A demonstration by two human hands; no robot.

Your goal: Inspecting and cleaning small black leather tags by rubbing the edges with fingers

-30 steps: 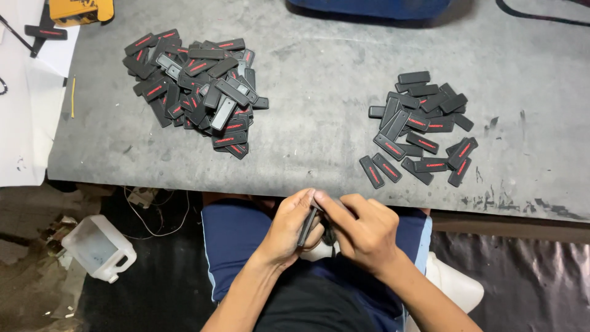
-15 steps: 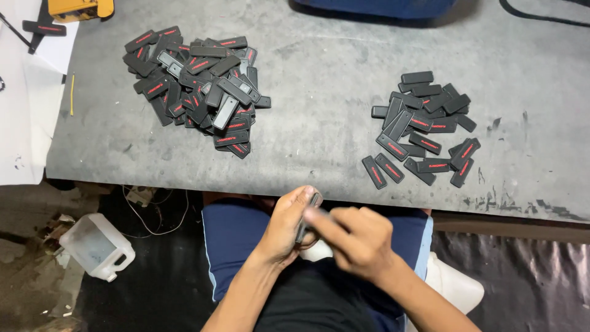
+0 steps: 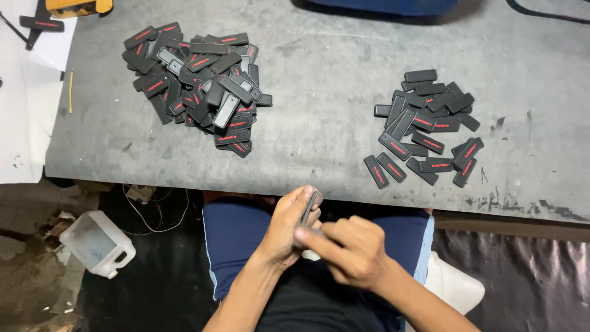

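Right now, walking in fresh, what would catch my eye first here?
Two heaps of small black tags with red stripes on the grey table: a big pile at the left and a smaller pile at the right. Below the table edge, over the person's lap, the left hand holds one slim dark tag upright while the right hand works against it, blurred. A white plastic jug lies on the floor at left.

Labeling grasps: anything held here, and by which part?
Left hand holds a small dark flat piece edge-up, gripped low, upper end free. Right hand fingers touch its lower part; whether they grip cannot be told.
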